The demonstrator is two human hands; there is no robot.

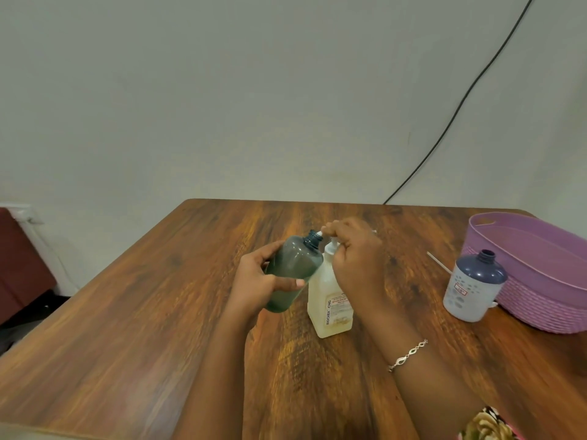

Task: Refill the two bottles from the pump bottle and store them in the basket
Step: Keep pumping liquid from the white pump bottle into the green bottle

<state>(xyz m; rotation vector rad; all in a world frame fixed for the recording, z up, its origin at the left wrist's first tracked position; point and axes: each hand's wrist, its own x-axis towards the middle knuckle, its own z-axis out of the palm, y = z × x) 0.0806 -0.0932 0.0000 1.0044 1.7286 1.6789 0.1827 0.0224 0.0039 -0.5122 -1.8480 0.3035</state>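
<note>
My left hand grips a dark green translucent bottle, tilted so that its open neck meets the pump's spout. My right hand sits on top of the white pump bottle, fingers curled over the pump head and hiding most of it. The pump bottle stands upright mid-table, holding pale liquid. A second bottle, white-bodied with a dark blue top and no cap, stands to the right, just in front of the pink woven basket.
The wooden table fills the lower view; its left edge drops off beside a dark red seat. A thin white stick lies by the basket. A black cable runs down the wall behind.
</note>
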